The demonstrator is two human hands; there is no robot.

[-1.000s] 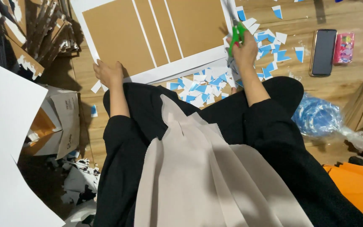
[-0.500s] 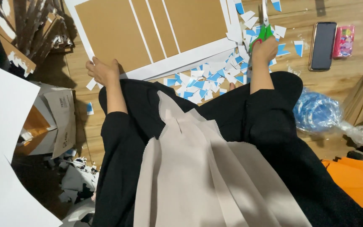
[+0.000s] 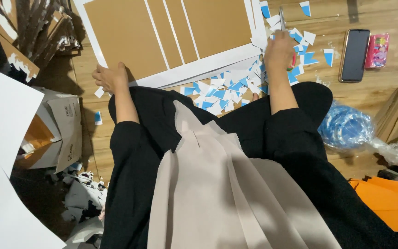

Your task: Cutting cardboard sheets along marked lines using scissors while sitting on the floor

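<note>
The person sits on a wooden floor with a white sheet bearing brown card panels spread out towards twelve o'clock. The left hand lies at about ten o'clock on the sheet's near left corner, fingers curled loosely over the edge, pinning it rather than gripping. The right hand is at about one o'clock, closed around a pair of scissors; only the metal blades show above the knuckles, pointing away along the sheet's right edge, with a bit of red by the palm. Whether the blades are parted I cannot tell.

A drift of blue and white paper offcuts lies between the sheet and the person's knees and spreads round the right hand. A dark phone and a small pink packet lie at two o'clock, well apart from the cutting. A blue-and-clear plastic bag sits at three o'clock, and torn cardboard is piled at ten o'clock.

The risks, as I judge them: the sheet is held at one corner only, far from the blades, so it could swivel or buckle and send the cut crooked. Loose offcuts under the right wrist could slide or get caught in the blades
</note>
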